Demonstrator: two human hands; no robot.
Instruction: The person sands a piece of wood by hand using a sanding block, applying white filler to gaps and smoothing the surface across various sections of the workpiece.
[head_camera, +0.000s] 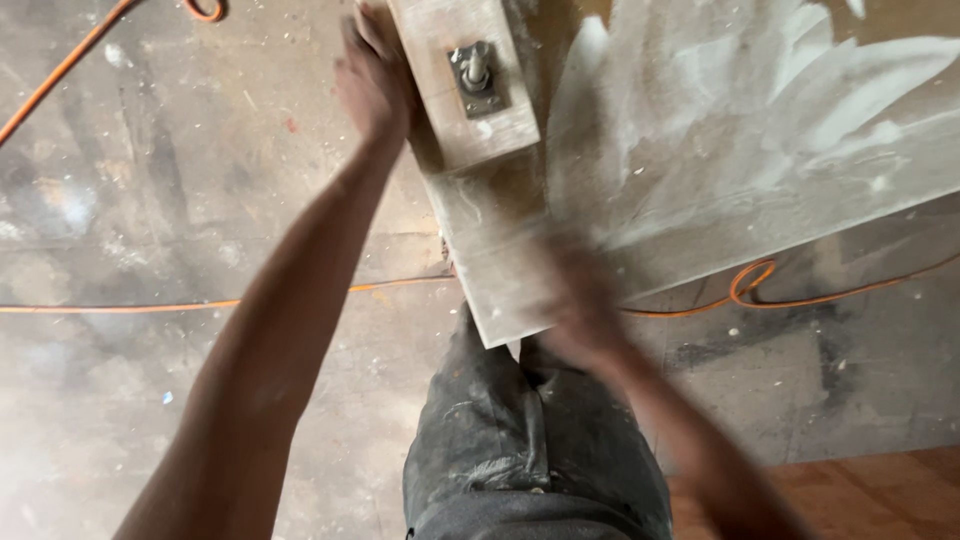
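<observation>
My left hand (372, 75) rests against the left edge of a narrow wooden board (470, 80) that carries a metal bolt and bracket (476, 72). That board lies on a longer dusty plank (500, 260) whose end reaches toward my legs. My right hand (585, 300) is blurred by motion near the plank's near right corner; whether it holds anything cannot be told. A wide dusty panel (760, 130) with sweep marks in the dust spreads to the right.
An orange cable (180, 305) runs across the dusty concrete floor (150, 200) and loops at the right (750, 285). Another orange cable crosses the top left corner (60, 75). My dark dusty trousers (520, 450) fill the bottom centre. Brown board lies at bottom right (870, 495).
</observation>
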